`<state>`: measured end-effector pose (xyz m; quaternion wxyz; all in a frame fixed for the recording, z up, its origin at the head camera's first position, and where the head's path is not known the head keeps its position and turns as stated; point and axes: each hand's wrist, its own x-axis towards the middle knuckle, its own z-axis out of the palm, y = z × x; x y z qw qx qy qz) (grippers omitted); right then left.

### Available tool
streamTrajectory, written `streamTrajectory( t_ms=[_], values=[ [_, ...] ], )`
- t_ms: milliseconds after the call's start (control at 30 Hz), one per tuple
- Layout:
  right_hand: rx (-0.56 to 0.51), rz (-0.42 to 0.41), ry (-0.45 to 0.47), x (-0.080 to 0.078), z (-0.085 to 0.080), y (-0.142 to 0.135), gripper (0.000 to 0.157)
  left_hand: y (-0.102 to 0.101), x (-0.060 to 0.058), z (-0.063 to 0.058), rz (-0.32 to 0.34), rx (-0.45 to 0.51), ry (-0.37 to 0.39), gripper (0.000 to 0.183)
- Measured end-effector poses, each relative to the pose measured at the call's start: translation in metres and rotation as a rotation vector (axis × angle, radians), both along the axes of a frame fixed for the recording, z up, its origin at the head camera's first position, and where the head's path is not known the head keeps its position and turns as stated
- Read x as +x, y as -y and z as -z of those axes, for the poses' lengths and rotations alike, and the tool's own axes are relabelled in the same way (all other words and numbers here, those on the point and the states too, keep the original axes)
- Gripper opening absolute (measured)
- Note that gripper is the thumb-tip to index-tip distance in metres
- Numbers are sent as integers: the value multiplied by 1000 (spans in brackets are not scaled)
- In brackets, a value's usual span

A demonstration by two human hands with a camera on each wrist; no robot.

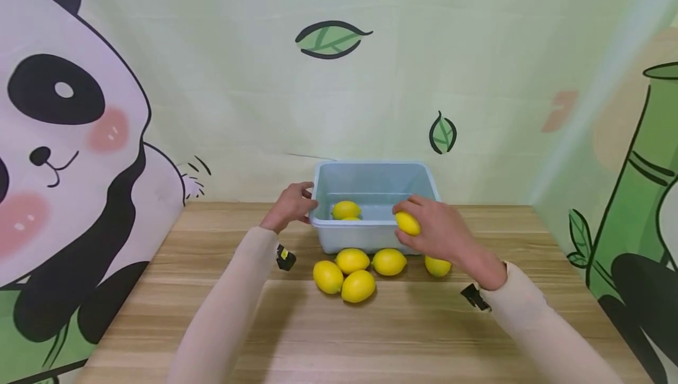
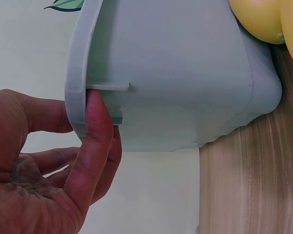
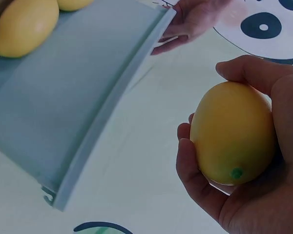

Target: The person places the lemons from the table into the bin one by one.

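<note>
A light-blue plastic bin (image 1: 339, 238) stands on the table against the backdrop, with lemons (image 1: 346, 209) visible inside at its left. My left hand (image 1: 288, 204) grips the bin's left rim, its thumb and fingers on either side of the lip in the left wrist view. In my right hand (image 1: 442, 231) is a yellow lemon (image 3: 232, 134), held between thumb and curled fingers, with a small green spot at one end. That hand hovers by the bin's front right rim. Several lemons (image 1: 358, 286) lie on the table before the bin, one (image 1: 437, 265) partly hidden below the right hand.
The wood-grain table (image 1: 328, 343) runs back to a pale green backdrop (image 1: 238, 78) printed with a panda, leaves and bamboo. Small black devices (image 1: 286, 257) are worn at both wrists.
</note>
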<state>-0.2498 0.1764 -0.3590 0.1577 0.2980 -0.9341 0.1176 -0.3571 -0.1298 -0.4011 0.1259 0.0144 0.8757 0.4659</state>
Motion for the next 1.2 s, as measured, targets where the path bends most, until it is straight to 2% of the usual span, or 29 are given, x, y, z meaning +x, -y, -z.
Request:
streamTrajectory(
  t_ms=[233, 933, 1200],
  values=[
    [-22, 24, 4, -10, -14, 5, 33, 1, 2, -2, 10, 2, -30, 62],
    [-16, 47, 1, -41, -44, 21, 32, -1, 2, -3, 1, 5, -25, 62],
    [-7, 79, 18, -60, -54, 26, 34, -1, 4, -2, 6, 3, -24, 62]
  ],
)
